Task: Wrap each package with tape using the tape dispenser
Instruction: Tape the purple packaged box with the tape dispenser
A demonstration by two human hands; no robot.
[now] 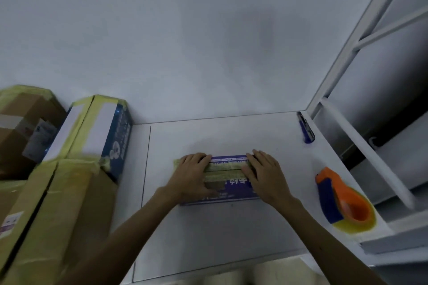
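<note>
At the far left a stack of taped boxes [69,203] fills the counter's [208,238] left side. They are brown cardboard banded in yellow tape, and a blue-and-white box [115,136] stands on top against the wall [185,30].

Just right of the stack, mid-counter, lies the package [234,191], flat and purple with white print. Both hands are on it. The left hand [192,174] lies palm-down over the package's left end, fingers straight and reaching to the far edge, thumb angled inward across the top. Its grip is apart: it presses and clamps nothing.

Between the hands, strips of yellowish tape [225,166] run lengthwise along the far half of the top. One end pokes out past the left edge, just beyond the left fingertips. The near purple strip of the package shows below both hands.

The right hand [264,176] mirrors the left, flat over the right end, fingers straight toward the far edge, thumb turned inward onto the tape. Its grip is apart too, pressing down. The package sits under both palms and reaches a little past them toward the person.

Further right, well apart from the hands, the dispenser [328,196] rests on its side near the counter's right edge. It is orange and blue, with a yellow roll. A small blue tool [306,131] lies at the far right corner; what it is cannot be told. A white shelf frame [361,37] rises beyond.
</note>
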